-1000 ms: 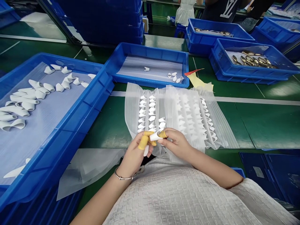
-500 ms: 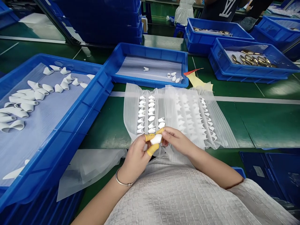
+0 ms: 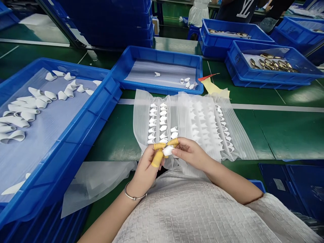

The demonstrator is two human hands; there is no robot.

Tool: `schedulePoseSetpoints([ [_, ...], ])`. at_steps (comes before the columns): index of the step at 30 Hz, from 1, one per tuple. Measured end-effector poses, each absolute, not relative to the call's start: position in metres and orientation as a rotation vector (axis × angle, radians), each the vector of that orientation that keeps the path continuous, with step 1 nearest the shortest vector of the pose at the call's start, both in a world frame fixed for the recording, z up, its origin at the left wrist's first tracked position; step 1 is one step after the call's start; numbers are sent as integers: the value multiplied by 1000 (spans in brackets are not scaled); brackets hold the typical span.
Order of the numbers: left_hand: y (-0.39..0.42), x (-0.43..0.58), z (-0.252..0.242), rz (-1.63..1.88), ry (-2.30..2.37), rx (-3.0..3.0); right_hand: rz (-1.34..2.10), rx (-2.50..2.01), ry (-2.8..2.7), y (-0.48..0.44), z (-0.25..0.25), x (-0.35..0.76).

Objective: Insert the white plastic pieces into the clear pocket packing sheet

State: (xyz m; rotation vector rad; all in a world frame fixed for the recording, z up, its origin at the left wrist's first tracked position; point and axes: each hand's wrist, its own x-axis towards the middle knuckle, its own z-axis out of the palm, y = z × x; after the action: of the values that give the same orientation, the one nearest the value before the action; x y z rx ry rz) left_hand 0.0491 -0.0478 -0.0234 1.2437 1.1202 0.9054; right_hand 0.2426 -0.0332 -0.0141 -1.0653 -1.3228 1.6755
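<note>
Between my two hands is a small white curved piece (image 3: 168,150), like a short cut sleeve, held just above the front edge of the bench. My left hand (image 3: 149,162), with yellow finger cots on the thumb and finger, pinches its left side. My right hand (image 3: 190,152) grips its right side with bare thumb and a yellow-covered fingertip. Just beyond lies a translucent pleated sheet (image 3: 174,113) bearing rows of similar white pieces (image 3: 163,118). A fold of the sheet veils its middle rows.
At left, a large blue tray (image 3: 88,135) contains many white pieces (image 3: 35,101). Another blue tray (image 3: 162,89) behind the sheet holds several more. Blue bins (image 3: 268,82) with gold-coloured spoon-like parts stand back right. A yellow scrap (image 3: 214,87) lies beside the sheet. People are beyond.
My fingers have shifted around the white piece, and it has turned slightly. My left thumb has moved left and up, while my right thumb now presses on the piece's right end.
</note>
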Motion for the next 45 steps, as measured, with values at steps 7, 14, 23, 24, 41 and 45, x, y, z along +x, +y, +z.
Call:
schedulePoseSetpoints([
  [7,-49,47,-24,791,1372,1834,1390,-1270,-1592,-34,-15,236],
  [14,-51,49,-29,752,1334,1967,1288,-1275,-1689,-33,-14,233],
  [23,-51,45,-33,881,1282,1979,1739,-1217,-1136,-23,-28,243],
  [24,-51,45,-33,879,1287,1971,1744,-1211,-1151,-23,-27,245],
  [41,-53,44,-39,881,1229,1411,1037,-1071,-1902,-31,-17,258],
  [45,-53,44,-34,904,1288,1531,1307,-1145,-1676,-30,-20,258],
])
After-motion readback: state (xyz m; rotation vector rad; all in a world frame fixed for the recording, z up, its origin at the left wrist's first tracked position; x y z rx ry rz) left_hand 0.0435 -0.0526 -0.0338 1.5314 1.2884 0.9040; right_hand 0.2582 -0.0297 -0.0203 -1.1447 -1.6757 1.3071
